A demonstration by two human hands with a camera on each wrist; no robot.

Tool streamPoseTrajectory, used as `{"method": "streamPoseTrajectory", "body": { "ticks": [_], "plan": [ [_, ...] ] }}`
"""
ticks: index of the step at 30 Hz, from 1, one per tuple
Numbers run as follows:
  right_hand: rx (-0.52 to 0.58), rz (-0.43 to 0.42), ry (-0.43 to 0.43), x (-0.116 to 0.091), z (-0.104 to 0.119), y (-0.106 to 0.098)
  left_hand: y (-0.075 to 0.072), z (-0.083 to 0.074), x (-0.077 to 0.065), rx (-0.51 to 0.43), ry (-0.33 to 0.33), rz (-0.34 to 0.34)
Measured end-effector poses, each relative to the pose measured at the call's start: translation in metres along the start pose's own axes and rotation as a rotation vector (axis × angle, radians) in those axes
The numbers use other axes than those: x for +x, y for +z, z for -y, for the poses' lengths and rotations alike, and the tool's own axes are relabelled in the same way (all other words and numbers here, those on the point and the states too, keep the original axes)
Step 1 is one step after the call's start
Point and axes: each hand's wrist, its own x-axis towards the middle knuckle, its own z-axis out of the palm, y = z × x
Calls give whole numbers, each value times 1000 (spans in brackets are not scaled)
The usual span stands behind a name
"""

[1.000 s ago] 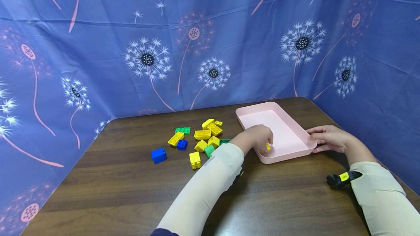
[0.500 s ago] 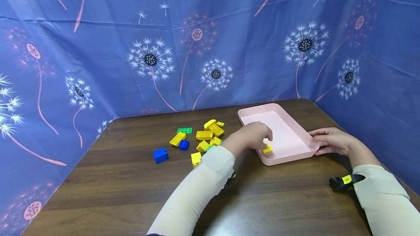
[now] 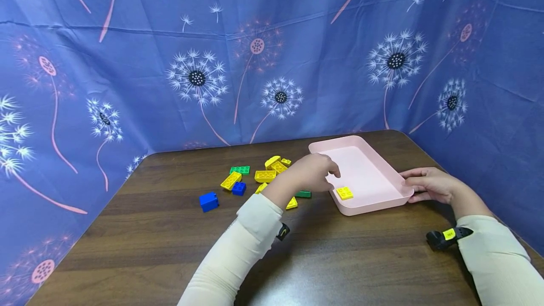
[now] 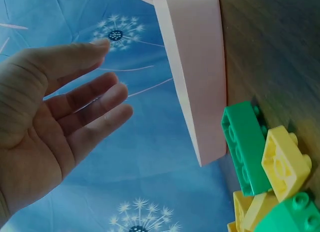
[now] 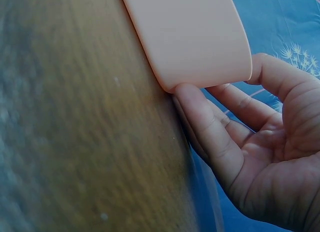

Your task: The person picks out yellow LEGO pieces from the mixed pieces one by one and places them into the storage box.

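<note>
A yellow building brick lies in the near left corner of the pink tray, studs up. My left hand hovers by the tray's left rim, holding nothing; in the left wrist view its thumb and fingers are apart and loosely bent. At the tray's near right corner, my right hand grips the wall. The right wrist view shows the thumb on the rim of the tray and a finger under its lower edge. Left of the tray, under my left arm, are a green brick and a yellow brick.
Loose bricks spread over the wooden table left of the tray: several yellow ones, a flat green one, a small blue one and a larger blue one. Patterned blue cloth hangs behind and on both sides.
My left hand has let go of the yellow brick in the tray and drawn back up and left, its forearm now covering some of the loose bricks. My right hand keeps its hold on the tray.
</note>
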Motion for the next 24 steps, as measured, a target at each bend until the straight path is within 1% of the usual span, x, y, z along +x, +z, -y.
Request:
{"method": "streamPoseTrajectory", "body": {
  "ticks": [8,13,16,19,24],
  "plan": [
    [-16,-18,0,4,2,3,-4,2,-21,40,21,0],
    [-18,4,0,2,1,1,-5,6,-37,18,19,-9],
    [-18,13,-6,0,0,-1,-6,9,-48,-16,8,-19],
    [-17,13,-11,0,0,0,-8,13,-61,-30,-8,-24],
    [-4,32,-10,0,-2,0,-10,16,-84,-12,-20,-17]
  ]
}}
